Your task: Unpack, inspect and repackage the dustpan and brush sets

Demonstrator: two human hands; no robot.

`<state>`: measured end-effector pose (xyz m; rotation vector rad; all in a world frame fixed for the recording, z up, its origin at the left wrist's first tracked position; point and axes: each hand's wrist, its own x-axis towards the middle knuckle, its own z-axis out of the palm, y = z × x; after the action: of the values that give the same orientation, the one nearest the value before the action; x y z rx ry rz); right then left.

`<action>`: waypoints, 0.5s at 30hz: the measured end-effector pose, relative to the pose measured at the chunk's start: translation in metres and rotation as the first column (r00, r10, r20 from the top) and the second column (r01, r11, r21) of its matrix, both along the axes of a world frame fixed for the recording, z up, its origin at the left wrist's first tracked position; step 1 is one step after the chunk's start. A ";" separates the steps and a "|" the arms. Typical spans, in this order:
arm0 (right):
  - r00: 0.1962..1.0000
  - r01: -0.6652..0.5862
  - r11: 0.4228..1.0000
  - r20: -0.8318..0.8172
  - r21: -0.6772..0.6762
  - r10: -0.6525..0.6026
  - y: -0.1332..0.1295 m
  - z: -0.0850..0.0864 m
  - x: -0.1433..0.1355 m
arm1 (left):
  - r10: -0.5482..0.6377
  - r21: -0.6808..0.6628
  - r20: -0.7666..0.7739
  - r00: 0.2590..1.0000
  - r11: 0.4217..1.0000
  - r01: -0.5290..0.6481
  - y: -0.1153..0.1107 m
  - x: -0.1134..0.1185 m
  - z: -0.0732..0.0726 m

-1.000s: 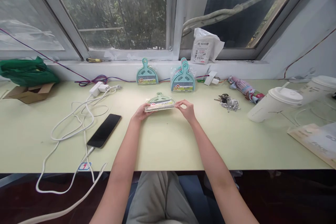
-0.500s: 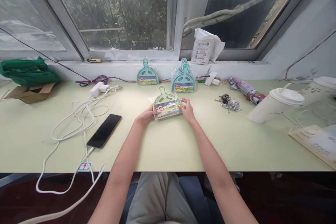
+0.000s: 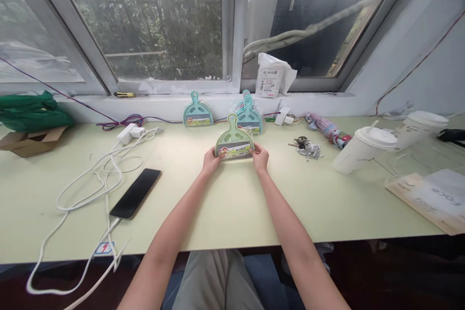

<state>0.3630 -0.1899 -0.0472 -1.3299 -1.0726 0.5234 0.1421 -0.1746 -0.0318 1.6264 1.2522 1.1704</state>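
Observation:
A packaged green dustpan set (image 3: 234, 143) stands nearly upright above the table, its round handle hole at the top. My left hand (image 3: 211, 161) grips its lower left corner and my right hand (image 3: 260, 157) its lower right corner. Right behind it, and partly covered by it, a stack of teal dustpan sets (image 3: 248, 115) leans against the sill. Another teal dustpan set (image 3: 197, 110) leans there farther left, apart from the stack.
On the left of the table (image 3: 232, 203) lie a black phone (image 3: 136, 193), white cables and a charger (image 3: 127, 133). Keys (image 3: 308, 148), a folded umbrella (image 3: 329, 130) and lidded cups (image 3: 363, 149) stand or lie to the right. A wrapped package (image 3: 273, 76) rests on the sill.
Both hands have carried the green set forward and slightly right, toward the teal stack. It has gone from tilted to nearly upright. The camera view has shifted as well.

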 end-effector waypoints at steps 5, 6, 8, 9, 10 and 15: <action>0.976 0.132 0.985 0.159 0.110 -0.148 0.020 0.006 0.030 | 0.048 0.155 -0.201 0.978 0.988 -0.017 0.034 0.041 -0.001; 0.964 0.148 0.981 0.203 0.123 -0.171 0.027 0.006 0.037 | 0.044 0.181 -0.206 0.978 0.983 -0.006 0.041 0.049 0.000; 0.938 0.170 0.975 0.279 0.142 -0.204 0.042 0.006 0.049 | 0.065 0.228 -0.187 0.980 0.973 -0.022 0.058 0.066 -0.001; 0.925 0.179 0.972 0.310 0.153 -0.219 0.050 0.006 0.054 | 0.090 0.244 -0.162 0.983 0.969 -0.048 0.067 0.073 -0.002; 0.912 0.190 0.968 0.336 0.166 -0.237 0.059 0.005 0.057 | 0.110 0.253 -0.127 0.986 0.965 -0.076 0.075 0.079 -0.003; 0.851 0.194 0.959 0.450 0.208 -0.270 0.103 0.006 0.058 | 0.102 0.228 0.084 0.991 0.966 -0.119 0.114 0.095 -0.006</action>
<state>0.4215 -0.0874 -0.0409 -1.4618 -1.2951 -0.0833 0.2370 -0.0603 -0.0374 1.6822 1.2094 1.4788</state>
